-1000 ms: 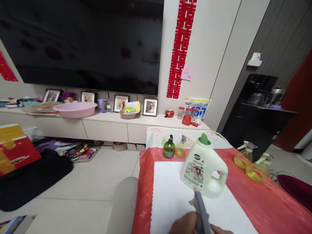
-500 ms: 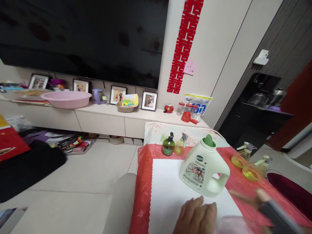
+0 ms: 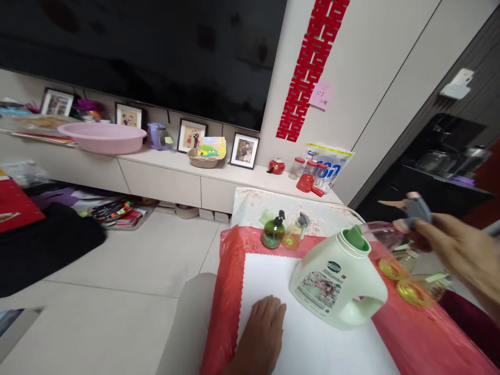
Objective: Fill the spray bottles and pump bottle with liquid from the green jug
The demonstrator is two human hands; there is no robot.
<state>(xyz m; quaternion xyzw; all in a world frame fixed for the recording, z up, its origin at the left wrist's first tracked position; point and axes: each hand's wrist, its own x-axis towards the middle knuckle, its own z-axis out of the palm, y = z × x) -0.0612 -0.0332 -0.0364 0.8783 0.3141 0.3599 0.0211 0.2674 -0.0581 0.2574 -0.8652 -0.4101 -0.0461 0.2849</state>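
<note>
My left hand (image 3: 263,325) lies on the white sheet (image 3: 304,341), palm down with its fingers stretched out, holding nothing. To its right stands a pale green detergent jug (image 3: 339,281), upright, with a green piece in its open mouth. My right hand (image 3: 449,234), raised over the table's right side, grips a spray bottle by its grey trigger head (image 3: 417,208). Its clear pinkish body (image 3: 385,232) is partly hidden by the hand and blurred. Behind the jug are a dark green pump bottle (image 3: 273,232) and a clear spray bottle with yellow liquid (image 3: 292,237).
Two bottles of yellow liquid (image 3: 417,291) stand on the red plastic cover (image 3: 425,333), below my right hand. A long cabinet (image 3: 162,179) along the wall carries a pink basin (image 3: 105,139), picture frames and red-lidded jars (image 3: 310,169). A grey seat edge (image 3: 191,323) adjoins the table.
My right hand has risen from the lower right with the spray bottle. My left hand has moved left, away from the jug's base. The view has shifted slightly.
</note>
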